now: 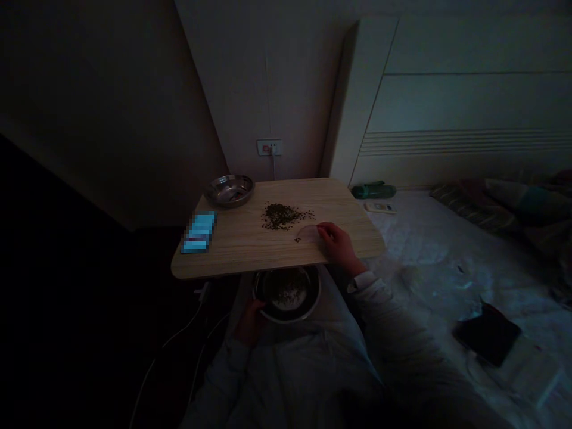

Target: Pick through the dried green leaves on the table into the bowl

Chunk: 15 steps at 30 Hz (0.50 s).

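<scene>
A loose pile of small dark green grains, perhaps beans or seeds point(280, 215), lies on the light wood table point(232, 253). My right hand point(335, 241) is closed over the table's right side, pinching a thin, see-through curved piece point(307, 230) whose kind I cannot make out. A few stray grains point(297, 239) lie by this piece's left end. Below the table's front edge, a metal bowl point(286, 314) rests at my lap with similar grains scattered inside. My left hand point(252, 322) grips this bowl's left rim, its fingers partly lost in the dark.
Another metal bowl point(230, 192) stands at the table's back left corner, with a lit phone point(199, 232) in front of it. To the right, a bed point(411, 238) holds a green bottle point(374, 190), a remote point(379, 207) and a dark flat object point(488, 333). Cables hang at the lower left.
</scene>
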{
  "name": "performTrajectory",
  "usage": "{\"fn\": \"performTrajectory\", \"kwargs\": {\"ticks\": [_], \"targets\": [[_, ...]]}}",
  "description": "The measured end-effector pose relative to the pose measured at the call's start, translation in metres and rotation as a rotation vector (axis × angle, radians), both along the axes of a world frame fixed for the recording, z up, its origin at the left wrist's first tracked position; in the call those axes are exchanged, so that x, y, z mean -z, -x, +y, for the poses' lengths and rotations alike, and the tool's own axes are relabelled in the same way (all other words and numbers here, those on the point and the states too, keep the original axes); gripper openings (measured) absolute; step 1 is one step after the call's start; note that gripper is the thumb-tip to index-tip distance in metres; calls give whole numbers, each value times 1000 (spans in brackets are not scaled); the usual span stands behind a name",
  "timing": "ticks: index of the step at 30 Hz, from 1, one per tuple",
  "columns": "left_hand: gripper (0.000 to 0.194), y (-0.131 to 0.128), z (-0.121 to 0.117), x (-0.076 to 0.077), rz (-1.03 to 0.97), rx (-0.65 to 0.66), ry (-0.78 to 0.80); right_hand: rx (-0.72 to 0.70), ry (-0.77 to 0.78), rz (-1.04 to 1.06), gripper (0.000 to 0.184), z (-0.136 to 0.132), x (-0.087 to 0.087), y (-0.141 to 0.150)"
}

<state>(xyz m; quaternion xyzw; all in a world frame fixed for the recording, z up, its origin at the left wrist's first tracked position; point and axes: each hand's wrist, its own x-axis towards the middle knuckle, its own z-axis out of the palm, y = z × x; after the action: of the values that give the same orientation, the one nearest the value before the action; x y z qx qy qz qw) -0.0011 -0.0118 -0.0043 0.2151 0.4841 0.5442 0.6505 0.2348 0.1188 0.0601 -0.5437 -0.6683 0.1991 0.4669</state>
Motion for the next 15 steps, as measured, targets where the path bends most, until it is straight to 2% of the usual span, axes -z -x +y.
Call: {"fn": "performTrajectory", "kwargs": {"ticks": [4,8,15], "targets": [[40,-4,1,-3,-93,10,116,-38,-82,-108,32,-15,0,2],[47,-7,0,-8,-100,28,132,-29,-82,-176,33,-19,1,-3],[57,-7,-2,-8,-116,22,106,-230,-80,-312,29,-37,3,-8]]}}
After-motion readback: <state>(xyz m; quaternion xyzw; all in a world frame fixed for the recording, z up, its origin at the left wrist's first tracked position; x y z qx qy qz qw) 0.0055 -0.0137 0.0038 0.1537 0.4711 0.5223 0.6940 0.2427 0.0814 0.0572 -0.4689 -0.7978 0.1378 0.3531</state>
